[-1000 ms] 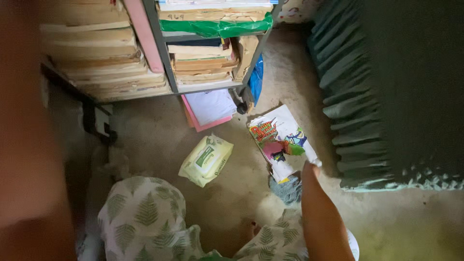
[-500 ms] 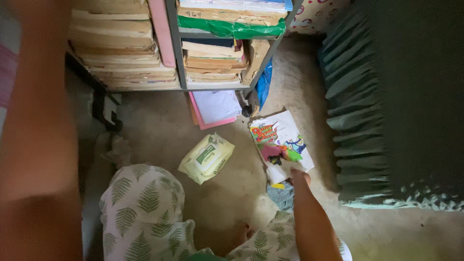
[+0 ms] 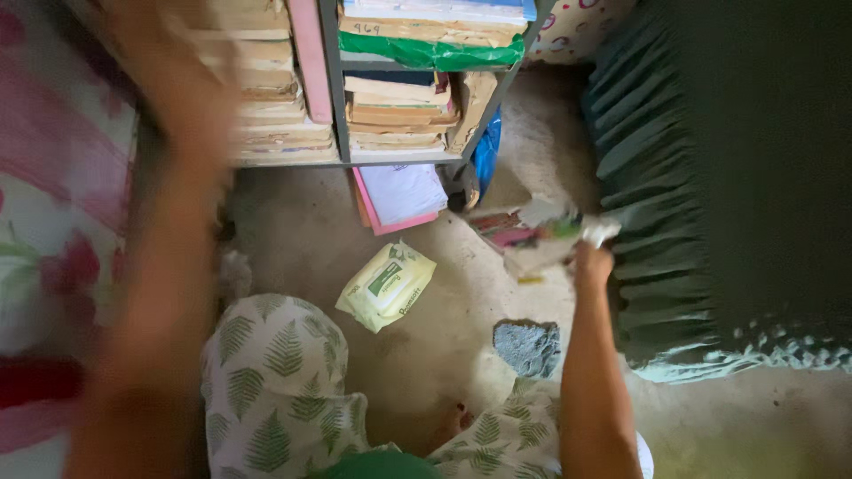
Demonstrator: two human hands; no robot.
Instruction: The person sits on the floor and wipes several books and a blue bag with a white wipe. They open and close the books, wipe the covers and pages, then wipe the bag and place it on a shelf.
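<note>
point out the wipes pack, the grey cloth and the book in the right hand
wipes pack [image 3: 387, 286], head view, middle of its top face
grey cloth [image 3: 527, 347], head view, its centre
book [image 3: 535, 238], head view, its blurred cover

- The right hand [image 3: 593, 264] has lifted the colourful picture book [image 3: 541, 238] off the floor; before, it lay flat at centre right.
- The grey cloth [image 3: 527, 347], once partly under the book, now lies uncovered.
- The blurred left hand [image 3: 182, 80] has risen toward the upper left.
</note>
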